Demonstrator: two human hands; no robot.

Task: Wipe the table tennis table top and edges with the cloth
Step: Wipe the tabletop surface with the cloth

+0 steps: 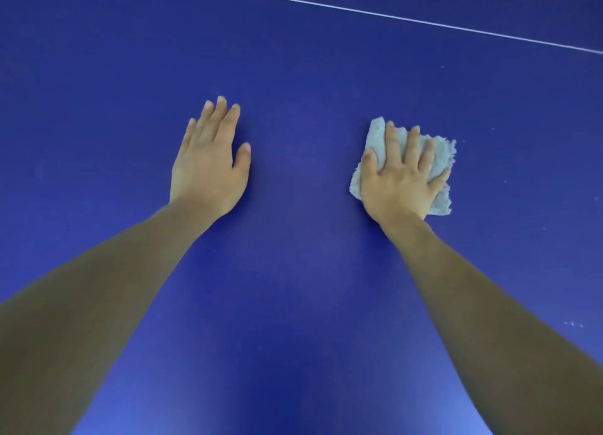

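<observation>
The blue table tennis table top (300, 271) fills the whole view. A small pale grey cloth (440, 155) lies flat on it right of centre. My right hand (403, 176) presses down on the cloth with its fingers spread and straight, covering most of it. My left hand (208, 163) rests flat on the bare table surface to the left, fingers straight and together, holding nothing. Both forearms reach in from the bottom corners.
A thin white line (375, 11) crosses the table top at the back, slanting down to the right. A few small pale specks (573, 324) dot the surface at the right. No table edge is in view.
</observation>
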